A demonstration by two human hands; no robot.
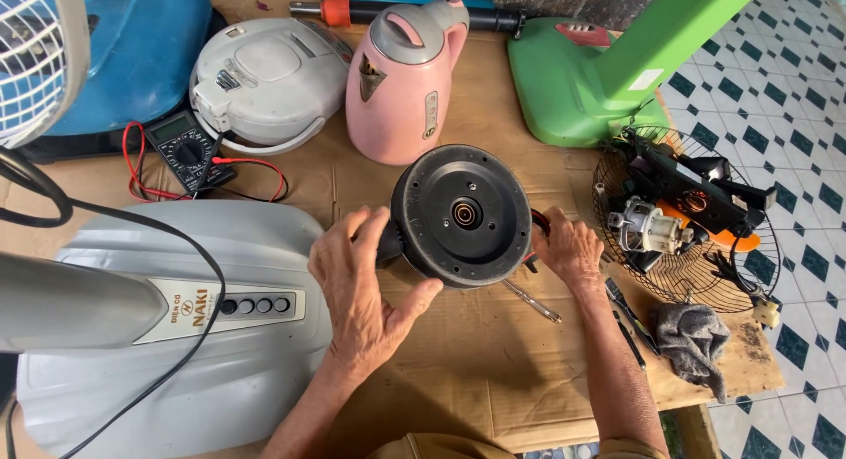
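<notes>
Round black plastic kettle base point(462, 215), tipped on edge above the cardboard-covered tabletop point(493, 353) just in front of the pink electric kettle point(405, 76), its underside exposed to view, clasped by the left hand point(366, 287); right hand point(571, 248) behind it, grip hidden.

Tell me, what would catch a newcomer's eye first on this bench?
Dead centre, the round black plastic kettle base, tipped on edge, held by the left hand while the right hand rests beside it. Behind stands a pink electric kettle; at right, a wire fan grille filled with parts.
</notes>
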